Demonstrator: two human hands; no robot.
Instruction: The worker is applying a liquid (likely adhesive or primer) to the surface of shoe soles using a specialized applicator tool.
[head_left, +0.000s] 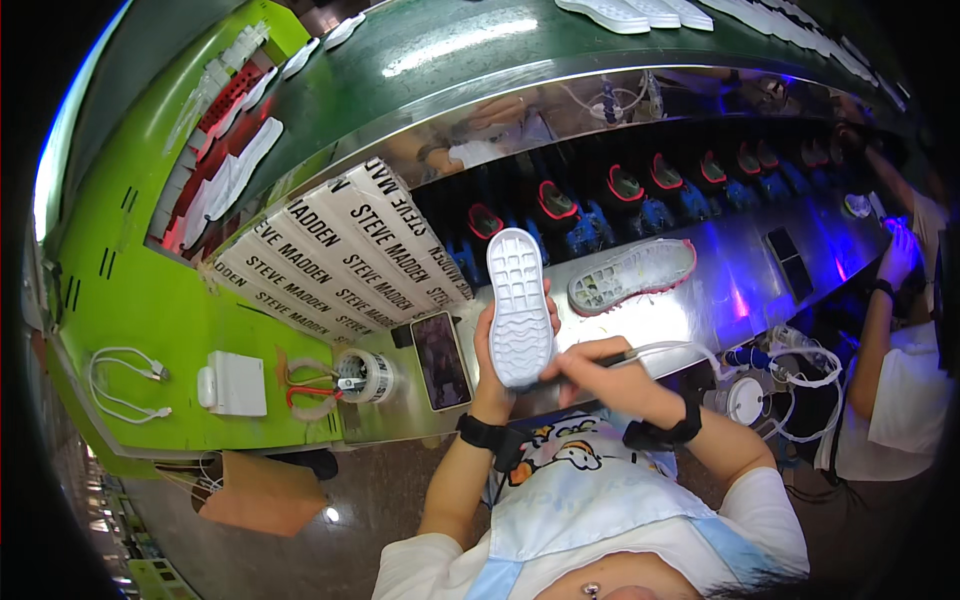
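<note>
My left hand (488, 385) holds a white shoe sole (517, 300) upright by its sides, its square-and-wave patterned face toward me. At the sole's lower end, my right hand (608, 382) is closed around a dark, slim-handled tool (622, 357). A clear hose (680, 347) runs from that tool to the right. The tool's tip is hidden by my fingers and the sole, so I cannot tell its kind. To the right of the sole, a grey shoe with red edging (632, 277) lies bottom up on the metal bench.
Left of my hands are a phone (441, 360), a tape roll (368, 377), red-handled scissors (300, 390) and a large printed box (345, 260). Shoes (557, 200) line the dark channel behind. A white-lidded pot (746, 401) stands right, near another person's arm (880, 330).
</note>
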